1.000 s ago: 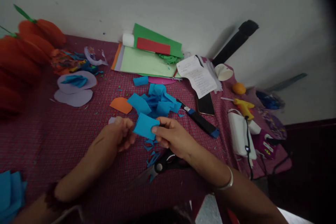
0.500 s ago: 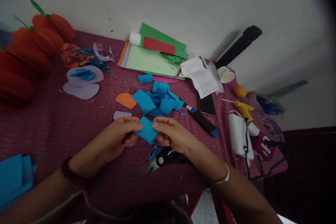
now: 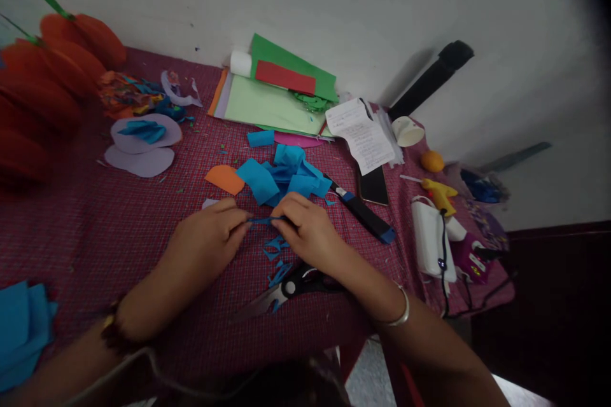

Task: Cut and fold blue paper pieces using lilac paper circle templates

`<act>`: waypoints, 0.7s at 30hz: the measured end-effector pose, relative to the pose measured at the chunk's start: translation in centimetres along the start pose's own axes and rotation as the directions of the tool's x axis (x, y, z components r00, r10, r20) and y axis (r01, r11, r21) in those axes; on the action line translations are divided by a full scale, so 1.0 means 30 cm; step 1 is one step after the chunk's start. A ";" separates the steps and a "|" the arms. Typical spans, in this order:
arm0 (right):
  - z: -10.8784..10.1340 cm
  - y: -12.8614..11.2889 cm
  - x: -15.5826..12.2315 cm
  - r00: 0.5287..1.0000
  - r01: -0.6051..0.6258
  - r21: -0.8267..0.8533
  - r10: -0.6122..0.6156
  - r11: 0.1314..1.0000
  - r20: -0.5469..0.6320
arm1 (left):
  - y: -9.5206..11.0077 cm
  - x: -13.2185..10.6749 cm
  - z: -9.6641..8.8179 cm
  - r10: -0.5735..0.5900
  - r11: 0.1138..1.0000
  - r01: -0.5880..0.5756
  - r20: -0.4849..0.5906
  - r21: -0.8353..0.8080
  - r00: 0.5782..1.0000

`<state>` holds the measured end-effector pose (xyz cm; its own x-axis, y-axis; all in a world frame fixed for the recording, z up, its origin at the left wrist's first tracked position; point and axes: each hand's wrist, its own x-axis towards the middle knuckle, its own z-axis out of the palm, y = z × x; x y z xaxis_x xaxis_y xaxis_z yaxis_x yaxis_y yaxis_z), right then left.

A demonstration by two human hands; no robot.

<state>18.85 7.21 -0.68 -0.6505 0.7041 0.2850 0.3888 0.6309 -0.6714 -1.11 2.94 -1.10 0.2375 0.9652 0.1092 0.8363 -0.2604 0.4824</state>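
Between my two hands a small piece of blue paper (image 3: 260, 221) is held edge-on, so it shows as a thin strip. My left hand (image 3: 212, 229) pinches its left end, and my right hand (image 3: 305, 226) pinches the right end. Just beyond lies a loose pile of cut blue paper pieces (image 3: 291, 172). Below the hands, black-handled scissors (image 3: 291, 286) rest on the cloth with their blades pointing left. Thin blue paper scraps (image 3: 277, 248) lie between my hands and the scissors.
A cutter knife (image 3: 367, 216) and a phone (image 3: 375, 186) lie right of the pile. Coloured sheets (image 3: 267, 107) sit against the wall. Orange paper pumpkins (image 3: 62, 70) stand at left, above stacked blue paper (image 3: 21, 331). A yellow glue gun (image 3: 439, 194) is at right.
My hands have turned the blue paper from facing me to edge-on, and their backs now show. More blue scraps are visible beneath them. The view has shifted slightly.
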 end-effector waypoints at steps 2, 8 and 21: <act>0.016 0.013 0.003 0.998 -0.009 -0.051 0.012 0.999 0.057 | -0.007 0.003 0.014 -0.007 1.000 0.006 0.030 0.031 1.000; 0.037 0.026 0.010 0.989 -0.060 -0.054 0.067 0.997 0.132 | 0.014 0.018 0.018 -0.003 0.983 -0.008 -0.062 -0.182 0.998; 0.038 0.016 0.015 0.984 -0.127 -0.020 0.128 0.992 0.121 | 0.023 0.032 0.040 -0.072 0.946 0.076 0.026 -0.314 0.997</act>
<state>18.02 7.46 -1.66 -0.6691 0.7347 0.1117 0.4812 0.5428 -0.6883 0.30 3.64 -1.70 0.1893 0.9805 0.0520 0.6543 -0.1655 0.7379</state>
